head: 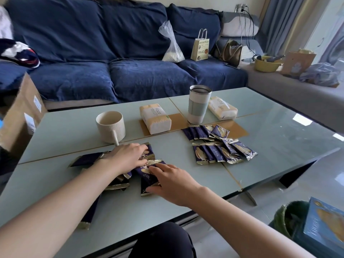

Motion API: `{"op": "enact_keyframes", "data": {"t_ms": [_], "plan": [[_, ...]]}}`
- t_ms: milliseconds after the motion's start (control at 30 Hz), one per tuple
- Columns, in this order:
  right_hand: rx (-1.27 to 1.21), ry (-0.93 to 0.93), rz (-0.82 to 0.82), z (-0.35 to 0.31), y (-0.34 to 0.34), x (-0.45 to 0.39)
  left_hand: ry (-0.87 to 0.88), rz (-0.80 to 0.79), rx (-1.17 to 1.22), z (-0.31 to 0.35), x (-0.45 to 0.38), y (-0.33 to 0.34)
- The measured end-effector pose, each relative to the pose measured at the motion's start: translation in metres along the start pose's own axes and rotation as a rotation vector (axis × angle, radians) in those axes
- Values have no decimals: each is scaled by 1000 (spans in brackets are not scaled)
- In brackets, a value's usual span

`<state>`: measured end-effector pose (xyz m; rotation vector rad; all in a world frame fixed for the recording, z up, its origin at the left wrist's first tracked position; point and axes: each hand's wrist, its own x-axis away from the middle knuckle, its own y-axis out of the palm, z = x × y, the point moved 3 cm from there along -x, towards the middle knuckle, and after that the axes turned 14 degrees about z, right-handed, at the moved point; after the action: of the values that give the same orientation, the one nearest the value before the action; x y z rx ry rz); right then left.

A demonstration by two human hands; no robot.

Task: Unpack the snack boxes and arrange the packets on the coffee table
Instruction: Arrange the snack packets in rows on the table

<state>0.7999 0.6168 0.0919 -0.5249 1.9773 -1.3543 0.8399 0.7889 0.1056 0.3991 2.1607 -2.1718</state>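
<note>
Dark blue snack packets with gold ends lie on the pale glass coffee table [279, 131]. A loose pile of them [119, 183] sits in front of me, and one packet [91, 211] lies apart near the front edge. My left hand [128, 157] rests on top of the pile, fingers reaching over a packet [149, 152]. My right hand [171, 181] holds another packet [147, 175] between fingertips and thumb. To the right, two tidy rows of packets [219, 153] are laid out. A blue snack box [327, 224] stands off the table at the lower right.
A ribbed cream mug [109, 125], two tissue packs [155, 118], and a tall tumbler [198, 105] stand behind the packets. A cardboard box [20, 116] is at the table's left end, a green bin [290, 218] by the right corner, a blue sofa [130, 71] behind.
</note>
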Motion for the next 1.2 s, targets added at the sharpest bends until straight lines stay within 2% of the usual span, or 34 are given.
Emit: {"op": "enact_keyframes", "data": {"t_ms": [167, 267, 500, 600, 767, 900, 1033, 1200], "plan": [[-79, -56, 91, 9, -7, 4, 18, 148, -103, 0, -3, -2], [-84, -59, 139, 16, -6, 6, 14, 166, -112, -2, -5, 1], [-282, 238, 383, 56, -39, 8, -5, 405, -89, 17, -20, -5], [-293, 313, 427, 80, -58, 17, 3, 436, -22, 39, -31, -6], [-125, 415, 484, 137, -82, 35, -15, 466, 11, 73, -51, 2], [32, 496, 534, 184, -104, 42, -26, 436, -116, 91, -69, 21], [316, 513, 429, 225, -116, 36, -51, 454, -118, 98, -85, 36], [520, 472, 282, 263, -107, 17, -51, 493, -71, 103, -107, 49]]}}
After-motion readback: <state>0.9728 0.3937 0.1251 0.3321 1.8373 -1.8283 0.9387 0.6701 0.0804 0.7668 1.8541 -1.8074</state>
